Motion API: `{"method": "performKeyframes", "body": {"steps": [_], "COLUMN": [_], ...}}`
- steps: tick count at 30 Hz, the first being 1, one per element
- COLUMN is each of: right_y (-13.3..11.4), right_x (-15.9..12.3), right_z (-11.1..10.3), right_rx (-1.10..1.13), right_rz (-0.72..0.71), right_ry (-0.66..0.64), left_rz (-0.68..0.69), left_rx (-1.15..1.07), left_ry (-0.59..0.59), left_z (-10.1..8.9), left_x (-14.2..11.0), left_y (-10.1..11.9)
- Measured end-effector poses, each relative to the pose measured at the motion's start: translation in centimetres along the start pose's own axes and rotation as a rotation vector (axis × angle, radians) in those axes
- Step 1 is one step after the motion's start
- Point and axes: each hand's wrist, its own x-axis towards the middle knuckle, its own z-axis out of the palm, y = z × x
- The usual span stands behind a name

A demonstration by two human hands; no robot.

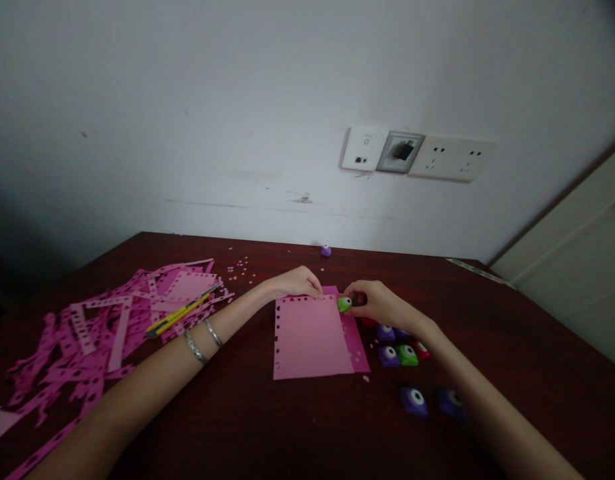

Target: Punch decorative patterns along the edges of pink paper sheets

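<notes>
A light pink sheet of paper lies on a darker pink sheet, with small punched holes along its top and left edges. At its top edge, the curled fingers of my left hand grip the paper. My right hand is closed around a small green craft punch at the sheet's upper right corner. The punch sits at the paper's edge; its slot is hidden. Below my right wrist stand several more punches, among them a purple one and another green one.
Punched pink paper strips heap up on the left, with a yellow utility knife on top. Tiny paper bits scatter behind my left arm. A lone purple punch stands near the wall. Wall sockets sit above the dark red table.
</notes>
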Motion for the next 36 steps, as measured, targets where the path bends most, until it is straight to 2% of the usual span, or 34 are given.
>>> {"method": "performKeyframes", "body": {"steps": [36], "right_y": [-0.39], "right_x": [-0.02], "right_z": [-0.25], "right_rx": [0.009], "right_rz": [0.016], "right_ry": [-0.020], "left_rz": [-0.026], "left_rx": [-0.011], "left_ry": [-0.003], "left_z": [-0.01], "left_x": [-0.12], "left_y": [0.07]}}
